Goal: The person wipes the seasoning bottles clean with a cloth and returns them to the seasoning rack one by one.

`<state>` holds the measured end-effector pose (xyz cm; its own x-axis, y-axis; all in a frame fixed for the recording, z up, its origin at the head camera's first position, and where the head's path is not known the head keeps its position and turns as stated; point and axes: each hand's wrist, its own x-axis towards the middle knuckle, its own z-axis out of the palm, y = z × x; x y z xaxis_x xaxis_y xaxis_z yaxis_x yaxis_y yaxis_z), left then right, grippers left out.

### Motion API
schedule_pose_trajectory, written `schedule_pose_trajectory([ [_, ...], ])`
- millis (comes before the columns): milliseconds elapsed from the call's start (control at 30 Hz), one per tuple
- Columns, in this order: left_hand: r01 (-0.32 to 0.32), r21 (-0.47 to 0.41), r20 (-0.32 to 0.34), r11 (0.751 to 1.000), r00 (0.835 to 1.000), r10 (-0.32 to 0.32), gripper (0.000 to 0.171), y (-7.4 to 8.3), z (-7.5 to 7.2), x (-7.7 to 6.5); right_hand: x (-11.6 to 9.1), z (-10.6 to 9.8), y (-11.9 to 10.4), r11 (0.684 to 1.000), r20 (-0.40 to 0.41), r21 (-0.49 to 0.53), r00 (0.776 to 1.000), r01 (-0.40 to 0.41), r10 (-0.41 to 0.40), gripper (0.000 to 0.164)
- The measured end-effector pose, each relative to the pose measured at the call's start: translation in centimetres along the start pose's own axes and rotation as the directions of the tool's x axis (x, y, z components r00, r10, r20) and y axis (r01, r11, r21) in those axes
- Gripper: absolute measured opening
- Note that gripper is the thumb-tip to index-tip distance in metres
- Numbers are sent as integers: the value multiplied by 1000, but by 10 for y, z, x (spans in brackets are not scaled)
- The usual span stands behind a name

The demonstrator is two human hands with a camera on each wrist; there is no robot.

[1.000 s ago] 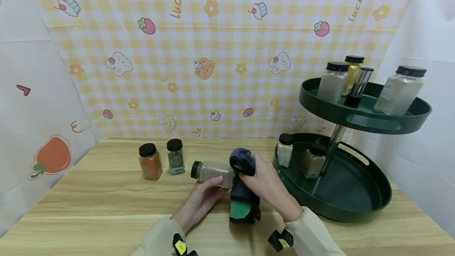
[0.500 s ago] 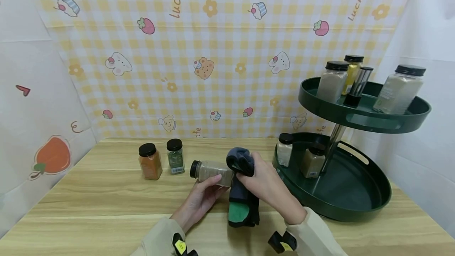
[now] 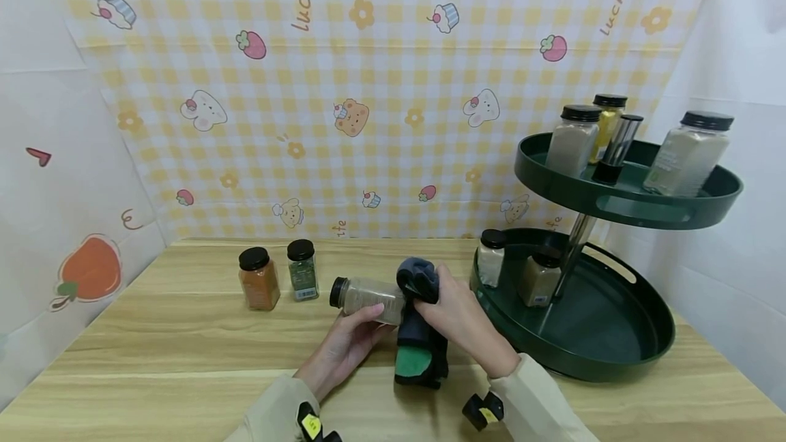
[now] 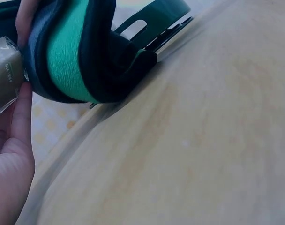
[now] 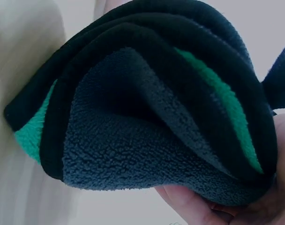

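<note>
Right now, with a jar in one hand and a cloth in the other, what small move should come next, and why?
Probably a turn of the jar against the cloth: the left hand holds the jar sideways and the right hand grips the cloth at the jar's bottom end, so turning might wipe more.

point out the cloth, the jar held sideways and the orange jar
cloth [image 5: 138,129]: right wrist view, on its grey folded face
sideways jar [image 3: 367,294]: head view, on the middle of its clear side
orange jar [image 3: 260,284]: head view, on its orange body
</note>
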<state>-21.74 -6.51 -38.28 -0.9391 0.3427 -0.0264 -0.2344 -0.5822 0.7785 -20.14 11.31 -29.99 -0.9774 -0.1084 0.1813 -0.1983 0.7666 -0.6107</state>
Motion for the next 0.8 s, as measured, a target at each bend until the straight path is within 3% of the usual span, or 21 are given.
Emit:
schedule_pose_trajectory([
  [267,-15,5,13,1000,1000,15,50,-1,1,1,-1,-2,-3,1000,14,6,1000,0,0,41],
  [567,-4,-21,-40,1000,999,3,53,0,1,0,-15,-13,-20,998,27,29,998,51,-52,44],
  [800,8,5,-2,1000,1000,-8,50,0,0,0,-4,-4,-5,999,6,-16,1000,29,-29,37],
])
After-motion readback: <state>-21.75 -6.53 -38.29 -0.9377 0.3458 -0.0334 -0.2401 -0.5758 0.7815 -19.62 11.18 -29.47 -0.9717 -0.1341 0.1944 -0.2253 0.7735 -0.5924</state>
